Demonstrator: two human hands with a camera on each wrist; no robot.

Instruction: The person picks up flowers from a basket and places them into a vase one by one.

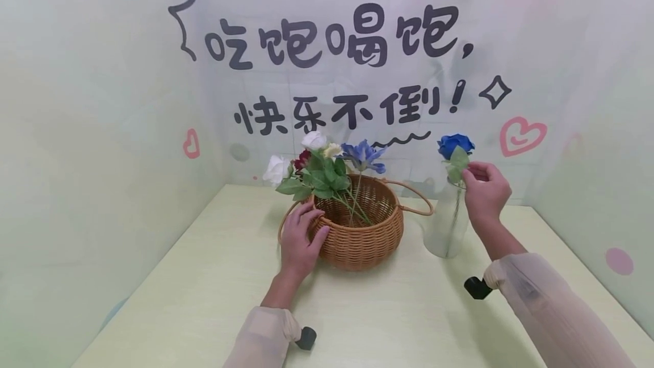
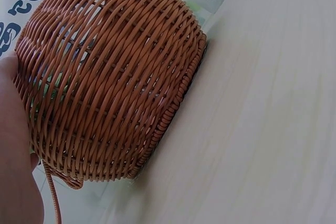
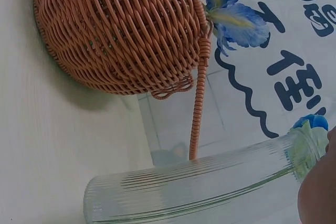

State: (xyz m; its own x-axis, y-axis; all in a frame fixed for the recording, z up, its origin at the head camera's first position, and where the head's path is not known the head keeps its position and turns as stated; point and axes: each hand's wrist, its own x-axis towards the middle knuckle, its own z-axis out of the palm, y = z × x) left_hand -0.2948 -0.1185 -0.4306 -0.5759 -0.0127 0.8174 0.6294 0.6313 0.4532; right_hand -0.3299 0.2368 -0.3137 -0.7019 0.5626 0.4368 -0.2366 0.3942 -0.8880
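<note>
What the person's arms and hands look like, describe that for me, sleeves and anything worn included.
The left hand and right hand are bare, with no gloves. The left sleeve and right sleeve are pale beige, loose and gathered near the wrist. A small black piece juts from each: the left black piece and right black piece. No cables show.

We see a brown woven basket (image 1: pixel 363 246). Right of it, we find a blue rose (image 1: pixel 456 145) and clear ribbed vase (image 1: pixel 438 234).
</note>
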